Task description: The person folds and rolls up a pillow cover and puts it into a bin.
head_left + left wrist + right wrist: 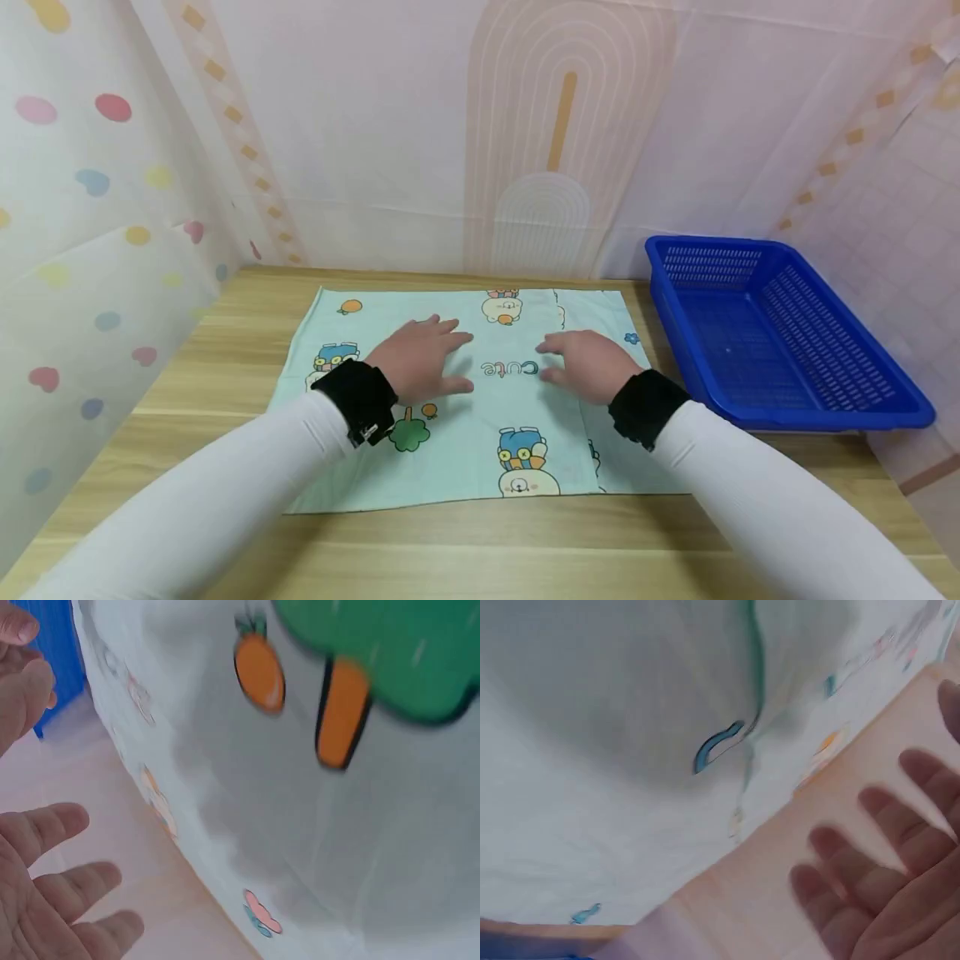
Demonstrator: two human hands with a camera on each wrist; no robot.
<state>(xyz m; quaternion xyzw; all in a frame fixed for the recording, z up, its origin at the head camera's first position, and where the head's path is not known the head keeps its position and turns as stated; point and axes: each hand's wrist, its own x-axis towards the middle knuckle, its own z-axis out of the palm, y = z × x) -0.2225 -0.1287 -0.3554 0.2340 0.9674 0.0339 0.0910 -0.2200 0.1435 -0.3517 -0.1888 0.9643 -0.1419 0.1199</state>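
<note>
A light mint-green printed cloth [457, 458] lies spread flat on the wooden table, with cartoon bears, carrots, a green tree and the word "cute" on it. Towards its right side, a fold or panel edge runs from back to front. Over the middle of the cloth is my left hand [420, 362], fingers spread and holding nothing. My right hand [596, 365] hovers to the right of the lettering, also with nothing in it. In the left wrist view, the fingers [79, 889] stand apart from the fabric. The right wrist view likewise shows straight, parted fingers [907, 825] off the cloth.
A blue plastic basket [675, 325] with slotted walls stands at the right of the table [450, 554]. Patterned curtains hang behind the table [375, 125] and along the left side [97, 292]. Black bands sit on both wrists.
</note>
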